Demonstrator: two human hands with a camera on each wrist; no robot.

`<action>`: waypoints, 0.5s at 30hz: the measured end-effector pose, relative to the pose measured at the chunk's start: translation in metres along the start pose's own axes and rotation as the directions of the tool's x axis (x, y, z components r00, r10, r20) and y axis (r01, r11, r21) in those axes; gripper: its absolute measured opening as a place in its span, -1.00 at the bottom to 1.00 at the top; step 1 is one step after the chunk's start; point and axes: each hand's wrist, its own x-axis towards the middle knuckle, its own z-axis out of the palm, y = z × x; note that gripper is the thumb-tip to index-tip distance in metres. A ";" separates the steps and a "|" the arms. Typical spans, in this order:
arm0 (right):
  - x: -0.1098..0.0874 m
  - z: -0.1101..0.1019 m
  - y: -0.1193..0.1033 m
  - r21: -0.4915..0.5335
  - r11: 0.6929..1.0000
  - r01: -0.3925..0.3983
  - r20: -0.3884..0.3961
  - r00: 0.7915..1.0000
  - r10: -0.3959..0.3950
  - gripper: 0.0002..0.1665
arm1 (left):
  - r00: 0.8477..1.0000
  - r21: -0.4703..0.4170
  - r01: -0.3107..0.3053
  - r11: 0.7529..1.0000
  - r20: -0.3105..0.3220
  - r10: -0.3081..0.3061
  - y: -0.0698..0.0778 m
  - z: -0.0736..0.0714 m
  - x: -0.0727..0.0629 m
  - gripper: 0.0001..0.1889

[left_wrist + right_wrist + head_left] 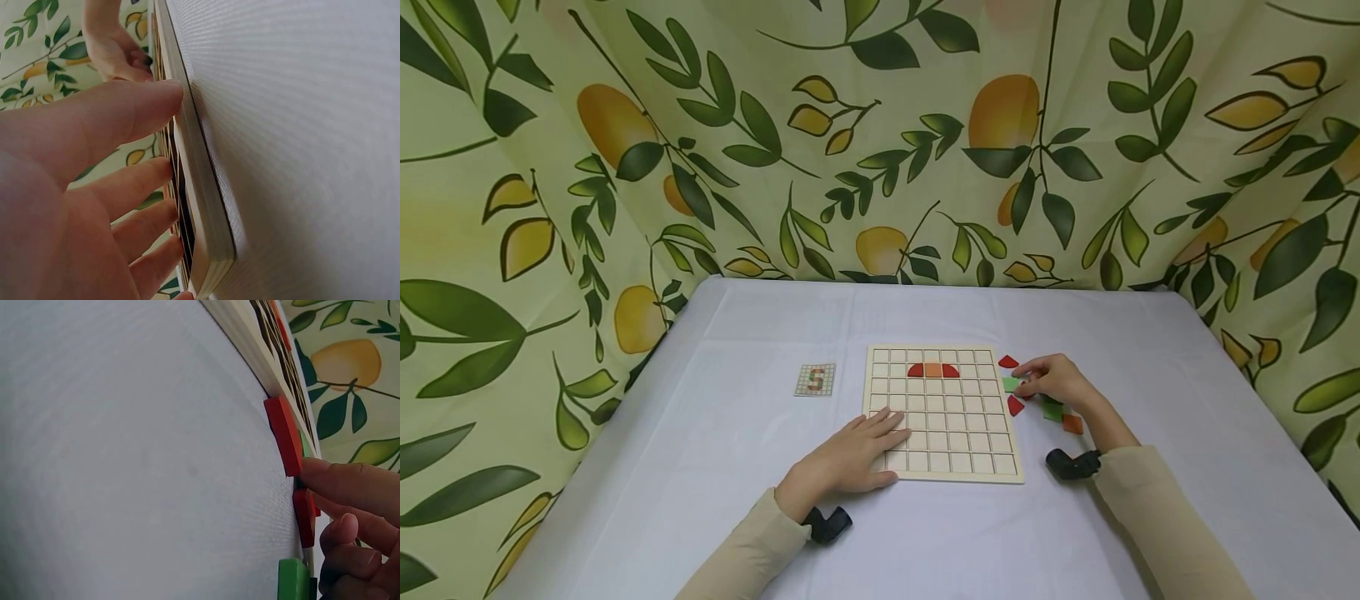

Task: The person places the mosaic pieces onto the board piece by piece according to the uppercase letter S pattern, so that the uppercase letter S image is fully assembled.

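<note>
A pale wooden grid board (940, 478) lies on the table. Two red curved tiles (951, 372) flank an orange square tile (933, 370) in its upper part. My left hand (857, 454) rests on the board's lower left, fingers spread, the thumb (150, 103) along the near edge. Beyond the right edge, my right hand (1060, 380) reaches down among loose tiles, its thumb and index finger beside a green tile (1011, 384). Whether they grip anything is hidden. A red tile (284, 437) and a second red tile (304, 515) lie by the fingertips.
A small card (815, 380) with a gridded S-shaped pattern lies left of the board. Loose green tiles (1052, 411) and an orange tile (1072, 424) sit below my right hand. Behind the white-covered table (760, 325) hangs a leaf-and-fruit curtain (880, 167).
</note>
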 end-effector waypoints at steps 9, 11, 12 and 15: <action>0.001 0.000 -0.001 -0.019 1.000 0.020 -0.010 1.000 -0.020 -0.58 | 1.000 0.002 0.004 1.000 -0.002 -0.004 0.000 0.000 -0.001 -0.33; 0.001 0.000 -0.001 -0.024 0.999 0.022 -0.012 1.000 -0.023 -0.59 | 1.000 0.003 0.003 1.000 -0.001 -0.003 0.000 0.000 -0.001 -0.33; 0.001 0.000 -0.001 -0.026 0.999 0.020 -0.012 1.000 -0.021 -0.59 | 1.000 0.004 0.003 1.000 0.000 -0.003 0.000 0.000 -0.001 -0.33; 0.001 0.001 -0.001 -0.031 0.999 0.010 -0.013 1.000 -0.010 -0.59 | 1.000 0.002 0.002 1.000 0.001 -0.002 0.000 0.000 0.000 -0.33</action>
